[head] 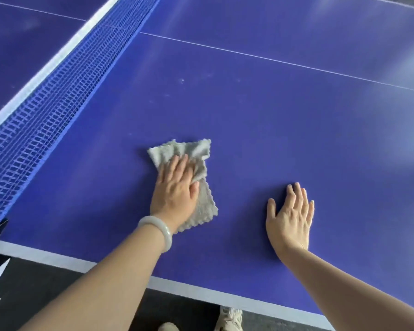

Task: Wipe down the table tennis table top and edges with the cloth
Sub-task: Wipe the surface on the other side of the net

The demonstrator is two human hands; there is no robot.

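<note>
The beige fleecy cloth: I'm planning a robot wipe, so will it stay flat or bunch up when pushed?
Probably floppy: the beige fleecy cloth lies creased and folded under the flat left hand. Likely light and thin, so its free corners may bunch. It should slide easily on the smooth blue table top.
</note>
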